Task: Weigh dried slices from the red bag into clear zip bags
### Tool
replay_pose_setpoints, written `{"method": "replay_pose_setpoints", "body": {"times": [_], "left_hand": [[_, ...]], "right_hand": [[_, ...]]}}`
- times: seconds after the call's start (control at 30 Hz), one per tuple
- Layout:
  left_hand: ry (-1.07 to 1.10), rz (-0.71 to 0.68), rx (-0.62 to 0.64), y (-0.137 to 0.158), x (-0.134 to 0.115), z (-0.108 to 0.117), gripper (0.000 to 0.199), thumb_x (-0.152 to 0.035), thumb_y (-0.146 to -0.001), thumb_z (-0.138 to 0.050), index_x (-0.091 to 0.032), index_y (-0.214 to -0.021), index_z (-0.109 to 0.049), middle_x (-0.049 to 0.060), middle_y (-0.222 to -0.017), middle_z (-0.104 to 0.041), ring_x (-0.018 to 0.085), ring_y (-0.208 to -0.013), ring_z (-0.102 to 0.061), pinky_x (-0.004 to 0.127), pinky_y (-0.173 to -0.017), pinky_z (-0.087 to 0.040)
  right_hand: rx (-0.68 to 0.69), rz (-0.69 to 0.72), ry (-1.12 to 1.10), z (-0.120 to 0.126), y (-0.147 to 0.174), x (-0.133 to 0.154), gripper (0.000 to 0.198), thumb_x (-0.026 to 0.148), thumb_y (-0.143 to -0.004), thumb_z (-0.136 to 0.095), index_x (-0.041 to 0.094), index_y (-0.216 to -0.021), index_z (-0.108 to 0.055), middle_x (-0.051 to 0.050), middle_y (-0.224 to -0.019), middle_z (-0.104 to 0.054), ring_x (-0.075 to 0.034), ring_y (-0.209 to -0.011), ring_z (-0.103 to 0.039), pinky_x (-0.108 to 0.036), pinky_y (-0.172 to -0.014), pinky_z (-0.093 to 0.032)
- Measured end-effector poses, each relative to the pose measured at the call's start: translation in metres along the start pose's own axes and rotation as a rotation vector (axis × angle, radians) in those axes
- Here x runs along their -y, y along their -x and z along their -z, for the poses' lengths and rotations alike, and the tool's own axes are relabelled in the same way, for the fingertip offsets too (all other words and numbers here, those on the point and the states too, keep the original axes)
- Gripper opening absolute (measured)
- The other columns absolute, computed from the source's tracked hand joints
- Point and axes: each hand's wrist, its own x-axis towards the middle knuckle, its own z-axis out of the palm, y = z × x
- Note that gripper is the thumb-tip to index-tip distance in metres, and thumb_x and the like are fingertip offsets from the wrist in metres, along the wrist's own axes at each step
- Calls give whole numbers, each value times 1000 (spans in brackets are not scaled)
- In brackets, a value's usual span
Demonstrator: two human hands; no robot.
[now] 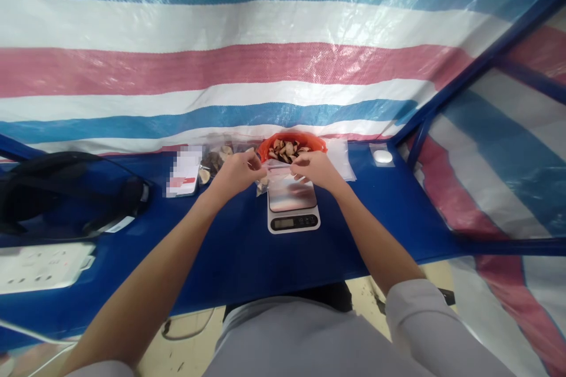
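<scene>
My left hand [240,174] is closed in a pinch on the left side of a clear plastic bag [278,169]. At the bag's other side, the fingers of my right hand [317,171] are pinched too. The bag stretches between them above the metal plate of a white kitchen scale [294,222]. Pale pieces show through clear plastic just below my left fingers. Right behind my hands sits an open red bag [325,146] holding dried slices [289,148] that look like mushrooms. The scale's display is too small to read.
Left of my hands lie clear bags of dried pieces [216,159] and a partly blurred white package [186,168]. White sheets [342,159] and a small bag with a white oval thing [382,156] lie right. A black headset-like object [66,194] and a power strip [44,268] occupy the left.
</scene>
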Motion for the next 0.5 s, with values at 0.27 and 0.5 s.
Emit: {"method": "replay_pose_setpoints", "body": {"times": [0.27,0.5], "left_hand": [[-19,-195,69,1,11,6,33,-37,-78,-64,-20,-105,-72,8,-102,-76,26,-91,-70,34,-84,-53],[131,-253,98,15,21,-25,89,-59,-70,-78,-20,-145,-50,15,-148,-55,35,-138,-50,46,-115,-39]], "right_hand": [[60,58,34,2,-1,5,11,17,-75,-74,17,-64,-73,-3,-66,-72,-17,-65,-71,-23,-54,-63],[88,86,41,2,-8,0,14,26,-80,-74,18,-69,-77,-5,-70,-74,-17,-64,-72,-25,-53,-63]]}}
